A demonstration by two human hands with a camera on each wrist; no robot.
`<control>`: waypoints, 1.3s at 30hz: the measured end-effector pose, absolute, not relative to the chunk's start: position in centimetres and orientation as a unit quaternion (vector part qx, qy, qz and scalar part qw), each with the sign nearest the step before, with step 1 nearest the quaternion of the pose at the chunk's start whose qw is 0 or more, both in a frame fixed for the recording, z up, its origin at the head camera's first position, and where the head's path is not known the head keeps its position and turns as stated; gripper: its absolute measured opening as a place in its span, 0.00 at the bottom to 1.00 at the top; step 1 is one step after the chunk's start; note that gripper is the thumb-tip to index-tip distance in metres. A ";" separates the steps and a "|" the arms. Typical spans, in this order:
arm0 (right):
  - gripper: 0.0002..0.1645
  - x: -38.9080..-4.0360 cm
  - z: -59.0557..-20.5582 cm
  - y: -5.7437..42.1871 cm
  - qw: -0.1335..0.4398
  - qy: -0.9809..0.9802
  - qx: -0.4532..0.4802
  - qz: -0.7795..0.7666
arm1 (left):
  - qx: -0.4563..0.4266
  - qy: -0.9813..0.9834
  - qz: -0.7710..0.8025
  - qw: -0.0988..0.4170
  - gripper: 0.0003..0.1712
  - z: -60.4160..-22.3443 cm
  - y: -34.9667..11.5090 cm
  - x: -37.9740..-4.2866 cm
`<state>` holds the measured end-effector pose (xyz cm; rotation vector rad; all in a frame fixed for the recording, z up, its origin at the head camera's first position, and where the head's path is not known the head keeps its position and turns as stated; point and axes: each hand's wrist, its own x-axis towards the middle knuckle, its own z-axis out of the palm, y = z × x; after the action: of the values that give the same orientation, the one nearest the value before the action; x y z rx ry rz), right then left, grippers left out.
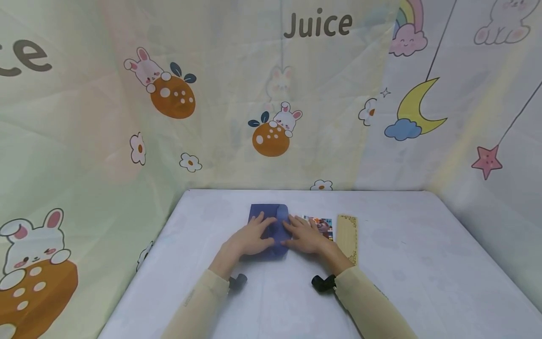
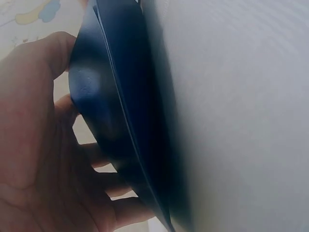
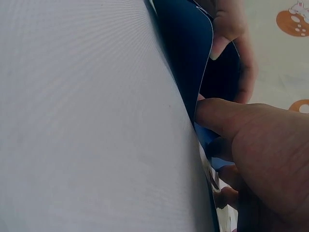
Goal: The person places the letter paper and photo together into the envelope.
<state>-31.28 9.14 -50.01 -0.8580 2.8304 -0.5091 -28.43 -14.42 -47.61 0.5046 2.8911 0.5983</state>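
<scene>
A dark blue paper envelope (image 1: 277,231) lies on the white table in the head view, with a strip like a folded flap (image 1: 282,214) along its right side. My left hand (image 1: 252,236) rests on its left part, fingers spread. From the right, my right hand (image 1: 307,235) touches the right edge with extended fingers. In the left wrist view, the envelope (image 2: 94,92) bulges slightly, its layers apart along the near edge. The right wrist view shows my right thumb (image 3: 219,113) against the envelope's edge; the other fingers are partly hidden.
Just right of the envelope lies a colourful picture card (image 1: 325,227), partly covered by my right hand. Beside it is a pale wooden strip (image 1: 347,235) with an ornate brown border, its lower end near my right wrist. Printed curtains (image 1: 228,141) stand behind the table.
</scene>
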 end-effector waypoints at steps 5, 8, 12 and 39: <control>0.46 -31.2 -49.9 9.1 0.069 0.941 -0.285 -0.170 | 0.170 0.964 0.189 0.075 0.39 -48.0 -14.4 -28.6; 0.46 -31.1 -49.8 9.1 0.070 0.941 -0.286 -0.166 | 0.172 0.964 0.186 0.078 0.39 -48.0 -14.3 -28.6; 0.46 -31.2 -49.7 9.2 0.070 0.940 -0.290 -0.168 | 0.175 0.962 0.192 0.080 0.36 -47.9 -14.3 -28.5; 0.46 -31.3 -49.9 9.2 0.068 0.938 -0.292 -0.172 | 0.229 0.937 0.242 0.105 0.47 -47.2 -16.4 -28.7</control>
<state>-31.30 9.23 -49.86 -0.8796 2.8265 -0.5184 -28.74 -16.43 -47.23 0.6746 2.7610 0.7132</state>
